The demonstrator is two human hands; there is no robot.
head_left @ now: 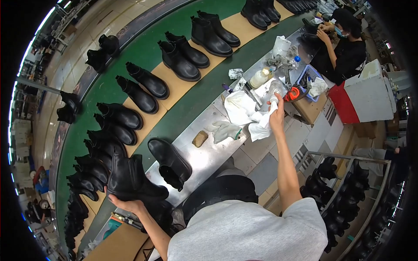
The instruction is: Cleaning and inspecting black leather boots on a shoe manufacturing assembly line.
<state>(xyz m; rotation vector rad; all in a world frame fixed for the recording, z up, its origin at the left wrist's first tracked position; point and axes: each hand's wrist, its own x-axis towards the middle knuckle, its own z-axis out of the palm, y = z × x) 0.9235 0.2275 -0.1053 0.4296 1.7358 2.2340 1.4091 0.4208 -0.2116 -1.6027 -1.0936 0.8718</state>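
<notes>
My left hand [127, 205] holds a black leather ankle boot [130, 177] from below, over the near edge of the bench. A second black boot [169, 160] lies on the metal bench, just right of the held one. Farther right, my right hand [277, 116] is closed around the white neck of a clear plastic bottle [277, 88]. White cloth [260, 127] hangs against that hand; whether the fingers grip it too is unclear. Near it on the bench lie a pale work glove [226, 131], a brown block [200, 138] and a crumpled white cloth [239, 106].
Pairs of black boots [178, 61] line a curved green conveyor [183, 93] with brown card on it. A yellowish bottle [260, 78], red-orange tape roll [292, 93] and blue basket [311, 74] stand at right. A co-worker [348, 48] sits beyond; a boot rack [348, 185] is lower right.
</notes>
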